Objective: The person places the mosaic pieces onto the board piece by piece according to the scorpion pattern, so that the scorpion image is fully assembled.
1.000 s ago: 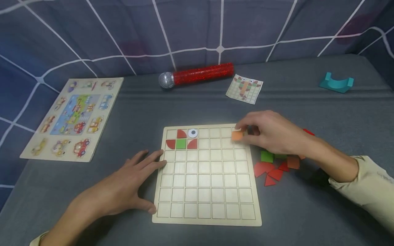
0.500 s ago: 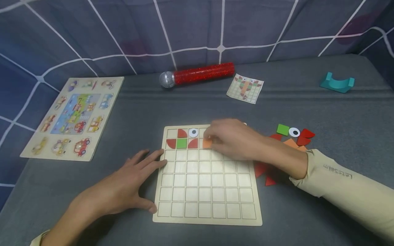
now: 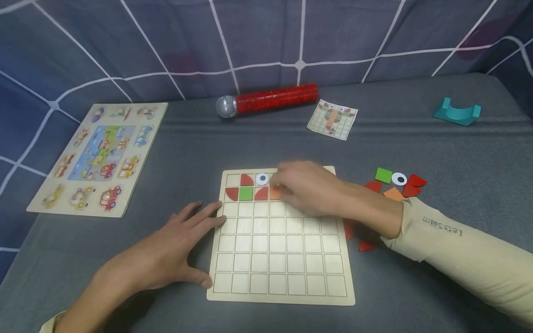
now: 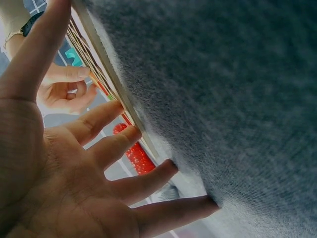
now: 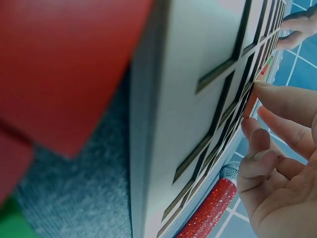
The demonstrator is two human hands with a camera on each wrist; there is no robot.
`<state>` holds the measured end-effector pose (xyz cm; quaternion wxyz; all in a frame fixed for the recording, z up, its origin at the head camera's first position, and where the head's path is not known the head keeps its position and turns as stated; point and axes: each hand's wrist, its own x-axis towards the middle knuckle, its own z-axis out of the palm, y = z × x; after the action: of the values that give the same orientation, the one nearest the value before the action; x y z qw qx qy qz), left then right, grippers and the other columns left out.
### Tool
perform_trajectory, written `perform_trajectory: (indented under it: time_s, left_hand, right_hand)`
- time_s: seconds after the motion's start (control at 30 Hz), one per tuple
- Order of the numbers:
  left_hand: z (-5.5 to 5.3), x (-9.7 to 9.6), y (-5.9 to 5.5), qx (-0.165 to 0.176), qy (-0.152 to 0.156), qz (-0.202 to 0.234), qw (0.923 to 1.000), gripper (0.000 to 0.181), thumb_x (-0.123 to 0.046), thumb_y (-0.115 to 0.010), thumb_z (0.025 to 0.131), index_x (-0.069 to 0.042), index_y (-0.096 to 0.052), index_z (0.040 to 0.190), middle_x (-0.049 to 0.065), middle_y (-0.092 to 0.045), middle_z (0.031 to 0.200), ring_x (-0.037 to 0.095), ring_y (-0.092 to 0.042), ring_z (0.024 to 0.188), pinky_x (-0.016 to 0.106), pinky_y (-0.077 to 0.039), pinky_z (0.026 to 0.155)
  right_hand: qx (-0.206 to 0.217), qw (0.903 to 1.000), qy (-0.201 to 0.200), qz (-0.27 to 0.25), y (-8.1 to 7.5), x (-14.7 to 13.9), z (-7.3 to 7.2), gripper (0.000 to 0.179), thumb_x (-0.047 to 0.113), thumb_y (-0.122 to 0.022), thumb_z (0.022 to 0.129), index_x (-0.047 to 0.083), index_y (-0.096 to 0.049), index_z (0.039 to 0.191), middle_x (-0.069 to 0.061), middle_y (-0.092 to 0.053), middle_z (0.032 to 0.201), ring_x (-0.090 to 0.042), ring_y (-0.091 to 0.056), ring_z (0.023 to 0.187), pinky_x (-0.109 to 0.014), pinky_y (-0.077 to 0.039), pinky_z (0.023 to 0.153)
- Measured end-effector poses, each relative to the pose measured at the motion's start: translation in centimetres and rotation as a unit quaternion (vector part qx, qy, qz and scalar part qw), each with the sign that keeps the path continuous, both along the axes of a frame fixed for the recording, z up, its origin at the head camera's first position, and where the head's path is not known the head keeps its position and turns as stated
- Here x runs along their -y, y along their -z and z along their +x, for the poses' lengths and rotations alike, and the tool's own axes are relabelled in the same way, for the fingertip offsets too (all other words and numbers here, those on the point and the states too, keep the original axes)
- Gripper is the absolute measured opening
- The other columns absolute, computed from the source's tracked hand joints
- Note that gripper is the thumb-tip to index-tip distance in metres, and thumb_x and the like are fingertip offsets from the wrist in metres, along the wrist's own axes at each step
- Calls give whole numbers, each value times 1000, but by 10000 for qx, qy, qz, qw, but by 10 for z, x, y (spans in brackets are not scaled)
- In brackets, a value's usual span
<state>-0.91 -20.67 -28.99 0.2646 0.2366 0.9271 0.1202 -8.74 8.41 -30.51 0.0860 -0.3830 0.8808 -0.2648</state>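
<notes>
In the head view, a pale wooden grid board (image 3: 285,240) lies on the dark cloth. My right hand (image 3: 308,187) pinches an orange square tile (image 3: 275,193) between thumb and fingertip, at the second row beside a red quarter-circle tile (image 3: 261,194). The right wrist view shows this orange tile (image 5: 250,103) edge-on at the board's surface. A green square tile (image 3: 246,194), a round eye tile (image 3: 262,179) and more red quarter-circles sit in the upper left cells. My left hand (image 3: 170,252) is spread, its fingertips and thumb touching the board's left edge.
Loose tiles lie right of the board, among them a green square (image 3: 383,175) and an eye tile (image 3: 399,179); my right forearm hides some. Behind are a red microphone (image 3: 275,99), a pattern card (image 3: 332,120) and a teal arch block (image 3: 457,112). A vehicle puzzle (image 3: 100,159) lies left.
My right hand has carried the orange tile leftward from the board's upper right corner to the second row, then shifted it slightly further left. My left hand has stayed in place.
</notes>
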Motion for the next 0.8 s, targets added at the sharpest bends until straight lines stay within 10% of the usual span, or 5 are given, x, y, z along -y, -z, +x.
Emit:
perform_trajectory:
  time_s: [0.8]
  left_hand:
    - [-1,-2,0,146,-164,-114,9997,113,-67,-84,54,-23,-42,149,1,-20,163,44,-15,145,75,-19,104]
  right_hand:
    - [-129,9997,-159,150,0,-5,1,20,2,-68,86,16,-69,72,2,-43,67,-15,-38,63,-29,-32,55]
